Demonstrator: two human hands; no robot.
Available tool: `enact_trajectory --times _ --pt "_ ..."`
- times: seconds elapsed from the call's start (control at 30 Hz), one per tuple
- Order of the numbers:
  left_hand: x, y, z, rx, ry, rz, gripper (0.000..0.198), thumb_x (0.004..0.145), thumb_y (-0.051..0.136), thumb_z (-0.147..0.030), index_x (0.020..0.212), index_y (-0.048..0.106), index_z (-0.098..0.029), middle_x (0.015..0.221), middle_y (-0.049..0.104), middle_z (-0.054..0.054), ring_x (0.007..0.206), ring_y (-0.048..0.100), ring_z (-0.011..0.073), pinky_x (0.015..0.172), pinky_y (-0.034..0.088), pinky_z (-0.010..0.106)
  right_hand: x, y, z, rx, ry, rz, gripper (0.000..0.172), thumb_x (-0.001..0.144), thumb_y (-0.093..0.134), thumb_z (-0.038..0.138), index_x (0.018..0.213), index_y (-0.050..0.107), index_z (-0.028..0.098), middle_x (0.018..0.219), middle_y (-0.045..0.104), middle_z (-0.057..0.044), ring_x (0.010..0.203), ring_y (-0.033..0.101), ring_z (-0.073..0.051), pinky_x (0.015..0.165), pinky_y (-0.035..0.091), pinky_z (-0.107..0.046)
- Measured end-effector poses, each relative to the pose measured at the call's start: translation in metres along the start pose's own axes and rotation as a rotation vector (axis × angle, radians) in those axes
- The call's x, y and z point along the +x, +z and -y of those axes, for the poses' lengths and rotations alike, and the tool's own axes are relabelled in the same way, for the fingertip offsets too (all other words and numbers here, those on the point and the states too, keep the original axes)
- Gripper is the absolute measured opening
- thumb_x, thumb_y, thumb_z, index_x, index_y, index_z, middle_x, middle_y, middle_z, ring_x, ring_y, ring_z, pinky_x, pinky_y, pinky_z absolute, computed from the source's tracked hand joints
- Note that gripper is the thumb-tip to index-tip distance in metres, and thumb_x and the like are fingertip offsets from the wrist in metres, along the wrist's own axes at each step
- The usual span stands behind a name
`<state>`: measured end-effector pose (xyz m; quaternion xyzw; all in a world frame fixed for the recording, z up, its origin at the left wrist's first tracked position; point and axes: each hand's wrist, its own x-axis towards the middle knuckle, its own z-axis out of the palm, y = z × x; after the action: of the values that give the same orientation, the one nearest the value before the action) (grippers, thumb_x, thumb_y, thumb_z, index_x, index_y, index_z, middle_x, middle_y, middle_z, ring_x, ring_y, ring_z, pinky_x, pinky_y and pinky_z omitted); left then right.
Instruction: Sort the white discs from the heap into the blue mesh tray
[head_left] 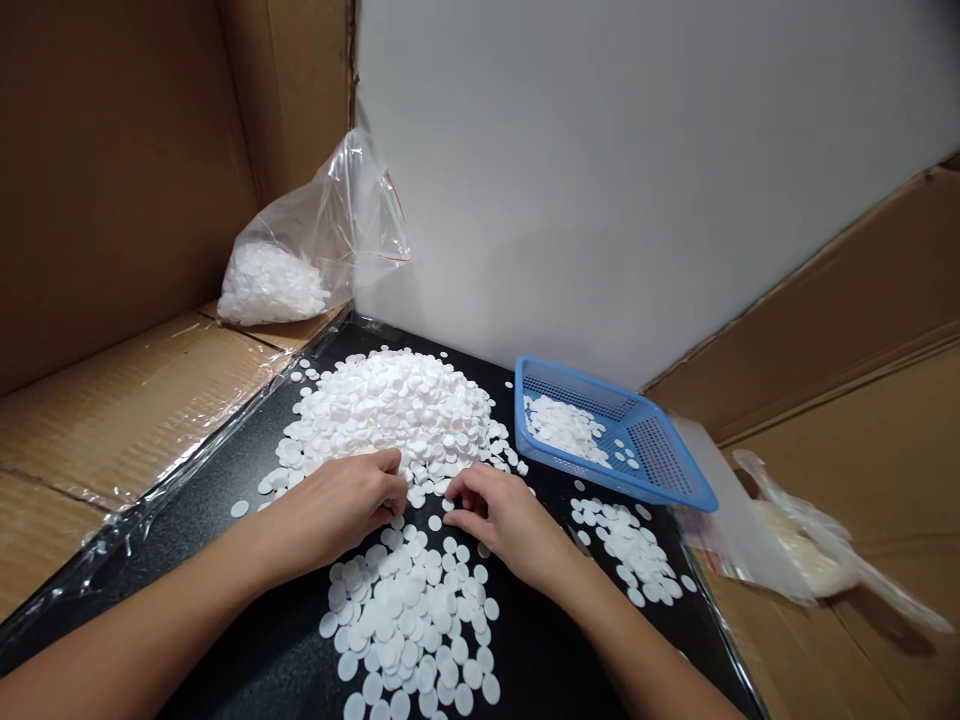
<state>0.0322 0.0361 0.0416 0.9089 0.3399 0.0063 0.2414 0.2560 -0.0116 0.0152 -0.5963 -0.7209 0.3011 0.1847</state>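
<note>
Left hand (341, 505) and right hand (501, 515) both curled, fingertips touching near edge of disc pile (397, 405) on table (247, 470); whether either grips a disc, can't tell. Spread discs (409, 625) between wrists.

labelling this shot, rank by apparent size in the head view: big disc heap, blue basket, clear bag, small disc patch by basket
1. big disc heap
2. blue basket and clear bag look about alike; the bag sits farther back, so unranked
3. small disc patch
</note>
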Motion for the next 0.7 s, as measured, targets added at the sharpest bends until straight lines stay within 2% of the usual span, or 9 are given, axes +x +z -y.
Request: enact_trajectory --times 0.1,0.2,0.3,0.37,0.43,0.57,0.7 --pt "-0.001 0.0 0.004 -0.075 0.043 0.026 0.018 0.085 0.06 -0.006 0.08 0.069 -0.021 0.089 0.061 0.001 0.074 0.06 0.0158 0.061 0.036 0.026 -0.003 -0.001 0.004 0.052 0.01 0.046 0.013 0.08 0.075 0.014 0.075 0.064 0.02 0.078 0.06 0.002 0.067 0.054 -0.013 0.058 0.04 -0.023" --pt "0.0 0.0 0.006 -0.089 0.07 0.026 0.022 0.086 0.056 -0.004 0.078 0.068 -0.02 0.086 0.061 0.001 0.072 0.06 0.0157 0.061 0.036 0.026 -0.005 -0.004 0.005 0.113 0.03 0.125 0.013 0.083 0.07 0.014 0.074 0.064 0.02 0.076 0.062 0.002 0.063 0.055 -0.012 0.057 0.041 -0.024" --pt "0.005 0.002 0.003 -0.027 0.034 -0.053 0.02 0.091 0.052 -0.007 0.082 0.065 -0.019 0.087 0.061 0.002 0.07 0.059 0.016 0.06 0.036 0.026 -0.002 -0.003 0.003 0.079 -0.027 0.022 0.017 0.089 0.061 0.011 0.075 0.06 0.021 0.078 0.062 0.001 0.067 0.056 -0.014 0.062 0.043 -0.026" --pt "0.01 0.006 -0.001 0.028 -0.012 -0.105 0.013 0.093 0.055 -0.012 0.086 0.064 -0.019 0.09 0.061 0.002 0.072 0.06 0.0174 0.061 0.037 0.027 0.001 0.002 0.0 0.031 -0.084 -0.091 0.014 0.089 0.06 0.01 0.08 0.059 0.021 0.082 0.062 0.0 0.073 0.057 -0.016 0.067 0.045 -0.028" --pt "0.014 0.01 -0.006 0.104 -0.045 -0.12 0.005 0.092 0.06 -0.016 0.09 0.063 -0.019 0.092 0.062 0.003 0.076 0.062 0.0195 0.061 0.038 0.027 0.004 0.008 -0.003 -0.012 -0.123 -0.148 0.01 0.087 0.064 0.013 0.086 0.058 0.021 0.086 0.062 -0.002 0.076 0.058 -0.018 0.068 0.046 -0.029" --pt "0.02 0.018 -0.011 0.217 -0.045 -0.117 0.003 0.089 0.063 -0.015 0.086 0.064 -0.017 0.089 0.063 0.004 0.076 0.062 0.0213 0.058 0.037 0.028 0.006 0.016 -0.005 -0.054 -0.156 -0.182 0.007 0.09 0.062 0.015 0.085 0.06 0.02 0.086 0.063 -0.003 0.076 0.059 -0.019 0.069 0.046 -0.031" --pt "0.02 0.019 -0.007 0.206 -0.03 -0.13 0.013 0.091 0.058 -0.013 0.081 0.065 -0.018 0.087 0.063 0.004 0.077 0.062 0.0205 0.059 0.038 0.028 0.005 0.011 -0.006 0.058 -0.136 -0.185 0.015 0.09 0.061 0.014 0.078 0.065 0.02 0.08 0.066 -0.001 0.075 0.061 -0.017 0.072 0.047 -0.029"
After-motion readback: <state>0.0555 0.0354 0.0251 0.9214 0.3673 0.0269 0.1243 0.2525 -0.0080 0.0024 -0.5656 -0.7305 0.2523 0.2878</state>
